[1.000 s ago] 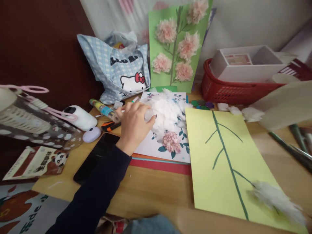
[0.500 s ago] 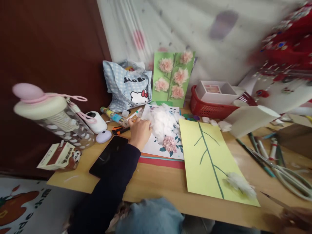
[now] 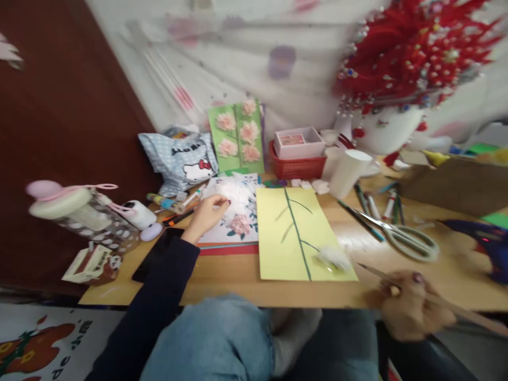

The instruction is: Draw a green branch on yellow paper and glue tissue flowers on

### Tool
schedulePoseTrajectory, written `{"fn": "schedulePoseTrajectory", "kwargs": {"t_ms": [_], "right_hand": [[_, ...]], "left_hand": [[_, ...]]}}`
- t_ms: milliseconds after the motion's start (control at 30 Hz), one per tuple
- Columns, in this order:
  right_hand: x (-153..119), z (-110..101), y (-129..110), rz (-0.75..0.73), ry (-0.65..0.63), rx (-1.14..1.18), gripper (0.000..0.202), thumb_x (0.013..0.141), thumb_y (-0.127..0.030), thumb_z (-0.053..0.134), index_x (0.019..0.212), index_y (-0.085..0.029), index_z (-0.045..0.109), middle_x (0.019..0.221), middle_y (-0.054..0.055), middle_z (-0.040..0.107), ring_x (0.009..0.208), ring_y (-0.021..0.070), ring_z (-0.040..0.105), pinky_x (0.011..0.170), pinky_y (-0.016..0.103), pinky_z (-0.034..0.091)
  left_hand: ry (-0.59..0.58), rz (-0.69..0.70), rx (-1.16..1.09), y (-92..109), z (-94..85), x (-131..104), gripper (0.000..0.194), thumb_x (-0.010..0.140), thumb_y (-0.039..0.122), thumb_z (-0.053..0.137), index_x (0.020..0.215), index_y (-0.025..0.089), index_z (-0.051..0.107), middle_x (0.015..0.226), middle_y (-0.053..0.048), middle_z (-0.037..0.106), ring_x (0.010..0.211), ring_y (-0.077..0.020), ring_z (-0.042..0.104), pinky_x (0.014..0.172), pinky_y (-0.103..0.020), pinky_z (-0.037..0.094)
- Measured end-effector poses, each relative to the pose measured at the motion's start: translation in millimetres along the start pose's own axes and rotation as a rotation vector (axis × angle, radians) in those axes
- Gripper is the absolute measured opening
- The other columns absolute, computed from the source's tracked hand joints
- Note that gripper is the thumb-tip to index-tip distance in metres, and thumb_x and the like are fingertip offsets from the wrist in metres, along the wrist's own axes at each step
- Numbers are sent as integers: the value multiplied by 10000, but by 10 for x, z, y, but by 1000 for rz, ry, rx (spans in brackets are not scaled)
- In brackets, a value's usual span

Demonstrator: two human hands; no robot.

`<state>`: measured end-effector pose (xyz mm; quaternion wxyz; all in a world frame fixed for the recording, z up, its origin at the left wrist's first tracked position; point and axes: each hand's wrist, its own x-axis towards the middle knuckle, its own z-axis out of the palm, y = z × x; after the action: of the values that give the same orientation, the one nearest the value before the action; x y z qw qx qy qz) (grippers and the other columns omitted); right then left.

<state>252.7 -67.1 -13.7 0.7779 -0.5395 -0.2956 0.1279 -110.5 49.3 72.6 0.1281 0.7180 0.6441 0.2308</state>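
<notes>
My left hand point(image 3: 209, 212) is over the white fluff pile point(image 3: 234, 194), its thumb and forefinger pinched together; anything between them is too small to make out. The fluff lies on a printed floral sheet point(image 3: 216, 233) beside a pink flower point(image 3: 240, 225). My right hand point(image 3: 415, 306) is closed around a thin pointed tool point(image 3: 456, 307), near the table's front edge, with the tip toward the yellow paper point(image 3: 273, 254). A green branch is drawn on that paper, and a white fluffy tuft point(image 3: 334, 257) sits at its lower right.
Scissors point(image 3: 410, 242) and markers point(image 3: 390, 203) lie on the right, with a blue glue gun point(image 3: 486, 243) beyond. A phone point(image 3: 156, 254), bottle point(image 3: 85, 214) and carton point(image 3: 93, 264) stand left. Behind are a bag point(image 3: 182, 159), green flower card point(image 3: 238, 140) and red basket point(image 3: 297, 166).
The view has swung right, bringing the glue gun and more of my right hand into sight. My left hand has moved from the sheet's left edge onto the fluff.
</notes>
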Motion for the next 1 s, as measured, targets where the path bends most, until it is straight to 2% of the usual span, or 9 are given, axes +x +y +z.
{"fn": "schedulePoseTrajectory", "kwargs": {"t_ms": [67, 133, 267, 400, 467, 600, 700, 900, 1000], "right_hand": [[0, 14, 20, -103, -76, -62, 505, 748, -653, 723, 525, -214, 611, 438, 41, 501, 346, 146, 455, 333, 296, 308], [28, -17, 75, -162, -96, 10, 477, 833, -614, 660, 605, -202, 585, 440, -8, 494, 329, 118, 435, 336, 252, 328], [82, -173, 139, -265, -395, -68, 344, 987, -432, 524, 748, -195, 593, 537, -16, 575, 428, 117, 527, 423, 230, 418], [115, -249, 90, -468, -660, -272, 281, 1003, -313, 497, 777, -190, 610, 606, 4, 631, 474, 114, 559, 467, 226, 431], [124, -231, 67, -495, -665, -317, 281, 1007, -302, 484, 779, -193, 606, 602, 1, 626, 463, 111, 545, 453, 224, 411], [116, -171, 75, -464, -552, -383, 256, 1000, -309, 503, 797, -197, 610, 602, -6, 622, 477, 118, 554, 474, 229, 420], [99, -150, 93, -433, -487, -390, 259, 998, -319, 507, 793, -198, 608, 608, -6, 630, 497, 125, 570, 498, 238, 433], [77, -148, 115, -305, -428, -355, 307, 1014, -356, 491, 768, -198, 585, 602, -14, 613, 512, 126, 574, 542, 259, 452], [71, -148, 137, -263, -414, -325, 304, 1013, -365, 502, 772, -198, 583, 615, -14, 621, 541, 130, 595, 563, 266, 463]], "left_hand": [[-124, 105, -69, 252, 86, -42, 241, 1003, 301, 508, 992, 132, 680, 969, -63, 721, 919, -225, 691, 846, -362, 546], [-274, 222, -132, 533, 187, -87, 288, 975, 348, 484, 967, 155, 697, 929, -52, 739, 865, -221, 699, 797, -325, 540], [-555, 463, -181, 1041, 369, -154, 263, 901, 396, 558, 878, 204, 736, 930, -29, 757, 874, -205, 690, 801, -286, 497], [-696, 636, -121, 1344, 540, -160, 174, 863, 346, 646, 792, 221, 744, 858, -14, 751, 887, -206, 651, 897, -333, 403], [-735, 694, -88, 1437, 637, -155, 134, 845, 310, 683, 762, 219, 735, 806, -3, 739, 885, -204, 635, 932, -359, 352], [-815, 804, -52, 1584, 838, -179, 117, 860, 284, 695, 765, 224, 728, 773, 11, 726, 871, -193, 626, 897, -353, 327], [-824, 864, -36, 1660, 976, -207, 137, 890, 280, 662, 778, 224, 718, 788, 15, 722, 859, -187, 628, 879, -357, 322], [-572, 832, -40, 1709, 1205, -208, 165, 908, 275, 607, 810, 185, 705, 865, -38, 690, 908, -219, 611, 866, -388, 308], [-512, 821, -64, 1696, 1284, -197, 190, 909, 288, 605, 791, 176, 703, 838, -41, 665, 886, -224, 608, 832, -374, 326]]}}
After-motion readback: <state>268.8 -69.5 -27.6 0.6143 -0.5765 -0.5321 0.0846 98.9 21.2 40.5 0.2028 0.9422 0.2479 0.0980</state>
